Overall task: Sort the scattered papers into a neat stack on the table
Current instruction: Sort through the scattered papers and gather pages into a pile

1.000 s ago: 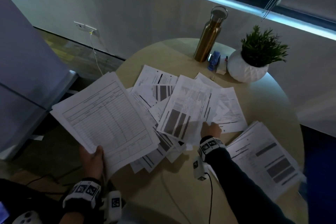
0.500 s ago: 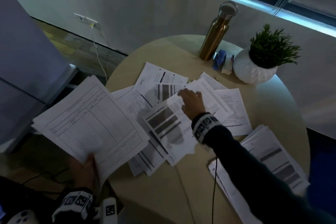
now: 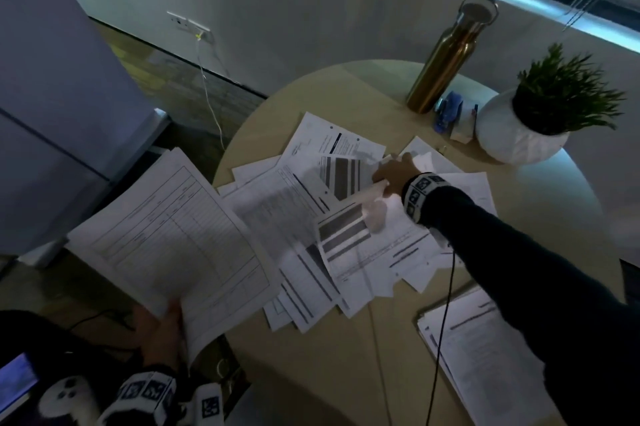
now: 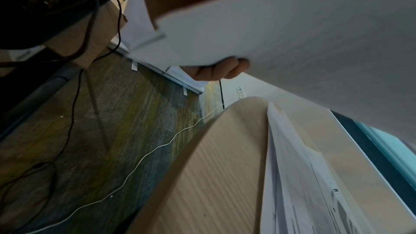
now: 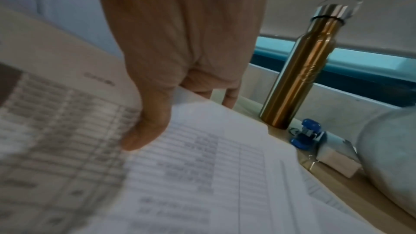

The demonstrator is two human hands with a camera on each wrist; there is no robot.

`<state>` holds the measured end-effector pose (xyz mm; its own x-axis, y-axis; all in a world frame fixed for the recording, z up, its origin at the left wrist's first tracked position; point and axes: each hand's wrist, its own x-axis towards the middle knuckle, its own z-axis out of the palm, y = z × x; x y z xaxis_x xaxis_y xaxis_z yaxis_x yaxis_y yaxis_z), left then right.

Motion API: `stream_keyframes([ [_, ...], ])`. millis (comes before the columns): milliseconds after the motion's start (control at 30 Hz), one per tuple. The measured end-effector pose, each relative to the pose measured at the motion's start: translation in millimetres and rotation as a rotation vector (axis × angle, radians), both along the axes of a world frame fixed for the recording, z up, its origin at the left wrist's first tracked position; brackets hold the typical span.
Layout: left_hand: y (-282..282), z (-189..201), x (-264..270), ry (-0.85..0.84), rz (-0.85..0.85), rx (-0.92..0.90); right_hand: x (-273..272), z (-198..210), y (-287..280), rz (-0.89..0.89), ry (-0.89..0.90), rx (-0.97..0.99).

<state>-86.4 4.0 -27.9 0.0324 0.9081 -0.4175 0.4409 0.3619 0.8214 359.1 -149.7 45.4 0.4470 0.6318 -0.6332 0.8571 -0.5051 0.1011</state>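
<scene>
Scattered printed papers overlap in a loose pile across the middle of the round wooden table. My left hand grips a gathered stack of sheets by its near corner, held off the table's left edge; the fingers curl under the stack. My right hand reaches to the far side of the pile. Its thumb presses on top of a sheet while the fingers wrap over the sheet's far edge, which is lifted.
A second stack of papers lies at the table's near right. At the back stand a gold bottle, a blue stapler and a white potted plant. A cable hangs from my right wrist.
My right hand has moved from the near edge of the pile to its far side and taken hold of a sheet there. The left hand keeps holding its stack.
</scene>
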Motion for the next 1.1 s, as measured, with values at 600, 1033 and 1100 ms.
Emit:
stream_keyframes([
  [600,-12.5,40.7,14.1,-0.110,-0.041,-0.047,-141.3,-36.3,25.6,-1.043,0.355,0.653],
  [1033,-9.2,58.3,84.8,0.005,-0.372,0.019,-133.2,38.0,-125.9,-1.604,-0.078,1.425],
  [1100,-21.6,63.9,105.0,-0.012,-0.491,0.041,-143.0,50.8,-144.7,-1.628,-0.028,1.479],
])
